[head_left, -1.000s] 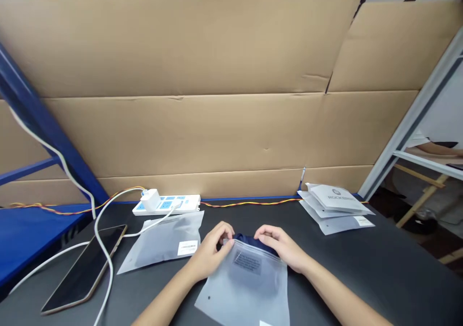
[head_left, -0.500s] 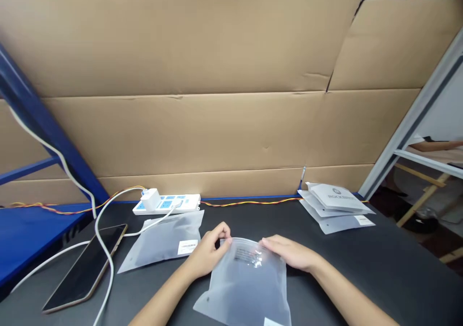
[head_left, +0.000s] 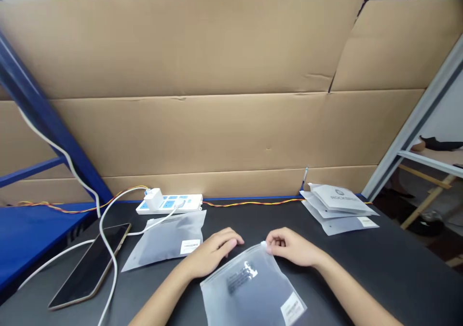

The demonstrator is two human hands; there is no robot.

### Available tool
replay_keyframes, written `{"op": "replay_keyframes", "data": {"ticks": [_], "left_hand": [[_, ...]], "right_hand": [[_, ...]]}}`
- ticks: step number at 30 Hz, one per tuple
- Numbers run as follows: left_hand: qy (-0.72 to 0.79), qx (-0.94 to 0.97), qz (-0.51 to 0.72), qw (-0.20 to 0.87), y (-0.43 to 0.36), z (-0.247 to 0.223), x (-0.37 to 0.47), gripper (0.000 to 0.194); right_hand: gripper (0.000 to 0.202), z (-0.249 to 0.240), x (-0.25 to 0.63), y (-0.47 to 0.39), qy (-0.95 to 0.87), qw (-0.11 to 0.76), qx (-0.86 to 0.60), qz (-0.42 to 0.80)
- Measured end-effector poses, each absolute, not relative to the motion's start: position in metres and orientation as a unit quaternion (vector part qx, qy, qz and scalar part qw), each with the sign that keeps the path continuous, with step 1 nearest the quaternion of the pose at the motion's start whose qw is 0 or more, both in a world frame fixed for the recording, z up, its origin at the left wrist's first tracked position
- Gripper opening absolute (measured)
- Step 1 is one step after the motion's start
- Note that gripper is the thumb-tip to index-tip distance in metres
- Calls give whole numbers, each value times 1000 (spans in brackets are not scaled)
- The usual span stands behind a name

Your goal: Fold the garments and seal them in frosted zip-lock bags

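A frosted zip bag (head_left: 253, 290) lies tilted on the black table at the front, with a white label near its lower right and dark print under a shiny patch near the top. My right hand (head_left: 291, 246) pinches the bag's upper right corner, at the white slider of its zip. My left hand (head_left: 215, 251) rests just above the bag's upper left edge, fingers loosely curled together, with nothing visible in them.
Another frosted bag (head_left: 168, 239) lies at the left, beside a phone (head_left: 90, 268) with a white cable across it. Behind are a white power strip (head_left: 186, 203) and a cardboard wall (head_left: 231, 138). Several bags (head_left: 338, 203) are stacked at the back right, near a pen (head_left: 304, 179).
The bag has turned, its right corner now higher and its left corner lower. My left hand has let go of the top edge. My right hand has closed at the zip slider.
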State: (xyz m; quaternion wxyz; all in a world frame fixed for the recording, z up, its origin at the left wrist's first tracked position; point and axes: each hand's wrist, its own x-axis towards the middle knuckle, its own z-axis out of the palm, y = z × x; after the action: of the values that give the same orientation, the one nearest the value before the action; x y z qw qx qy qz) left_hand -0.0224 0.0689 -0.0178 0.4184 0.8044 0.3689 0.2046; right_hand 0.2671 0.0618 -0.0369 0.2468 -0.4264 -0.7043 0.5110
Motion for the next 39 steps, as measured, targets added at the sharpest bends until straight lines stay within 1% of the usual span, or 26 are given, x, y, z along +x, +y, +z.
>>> {"op": "replay_keyframes", "data": {"ticks": [3,7,9,12,16,21,24,26,27,29,31,32,34,37,39], "left_hand": [[403,763,220,454,67,-28,-11,40],[380,765,220,471,64,-37,-2,28],[388,761,238,462,62,-38,2,25],[389,756,239,468,62,-33,4,25],[362,770,220,477,61,-19,3,24],[355,802,181,445,63,-8,-12,21],[378,811,168,414,69,-9,-24,19],[398,812,179,388,72,-14,-30,18],[406,811,188,377,74,-17,-31,17],[421,808,206,357,75,-24,-32,16],[434,805,222,340,76,-31,-31,18],[437,804,228,332,76,-33,-31,19],[435,809,238,316,74,-36,-29,27],[425,824,239,288,71,-38,-24,37],[417,838,232,264,66,-39,-20,31]], "right_hand": [[28,-43,235,52,-695,289,-409,516],[27,-47,211,41,-691,307,-388,527],[27,-47,207,39,-692,323,-391,514],[26,-42,207,38,-705,361,-393,467],[29,-33,219,43,-711,420,-402,396],[32,-32,262,64,-654,479,-449,376],[36,-35,285,78,-625,496,-485,358],[37,-37,291,80,-616,480,-491,386],[37,-37,291,79,-618,452,-484,423],[36,-36,288,74,-627,370,-451,516],[44,-32,286,67,-636,300,-408,582],[48,-29,287,63,-640,291,-395,592],[49,-21,293,60,-643,322,-395,572],[49,-4,303,63,-602,436,-433,510],[51,7,300,70,-555,503,-453,484]]}}
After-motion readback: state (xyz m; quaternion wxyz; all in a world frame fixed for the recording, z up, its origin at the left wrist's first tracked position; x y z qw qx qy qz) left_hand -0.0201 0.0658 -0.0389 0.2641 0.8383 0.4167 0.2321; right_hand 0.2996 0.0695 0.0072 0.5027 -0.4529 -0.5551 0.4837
